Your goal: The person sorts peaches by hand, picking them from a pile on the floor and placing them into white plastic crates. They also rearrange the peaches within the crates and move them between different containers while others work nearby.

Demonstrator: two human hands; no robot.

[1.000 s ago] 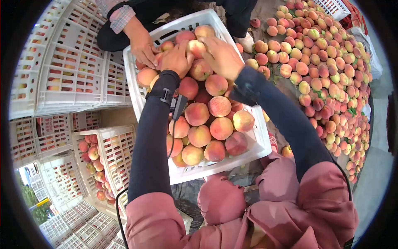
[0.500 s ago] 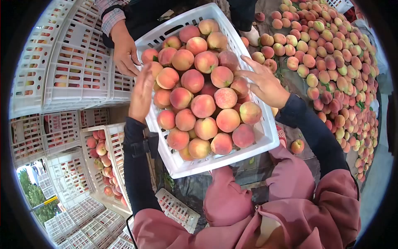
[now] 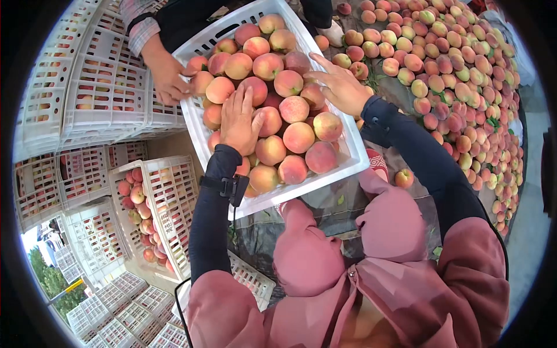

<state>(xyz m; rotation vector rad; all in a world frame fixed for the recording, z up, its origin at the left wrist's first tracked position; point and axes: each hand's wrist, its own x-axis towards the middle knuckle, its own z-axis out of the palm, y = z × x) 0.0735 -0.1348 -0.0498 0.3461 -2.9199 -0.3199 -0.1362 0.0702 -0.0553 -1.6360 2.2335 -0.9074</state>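
Note:
A white plastic crate [image 3: 301,189] full of peaches [image 3: 294,109] stands tilted in front of me. My left hand [image 3: 239,122] lies flat on the peaches in its left half, fingers stretched toward the far end. Over the right rim reaches my right hand [image 3: 341,88], its fingers extended and apart, the tips by the peaches along that side. Another person's hand [image 3: 166,72] is at the crate's left rim near the far corner.
A wide heap of peaches [image 3: 452,81] covers the ground at right. Stacked white crates [image 3: 110,75] rise at left, and a peach-filled crate [image 3: 171,214] sits tilted below them. One loose peach [image 3: 404,178] lies near my foot.
My left hand has gone from the crate's left rim onto the peaches. My right hand stays at the right side. The crate appears higher and further left in view.

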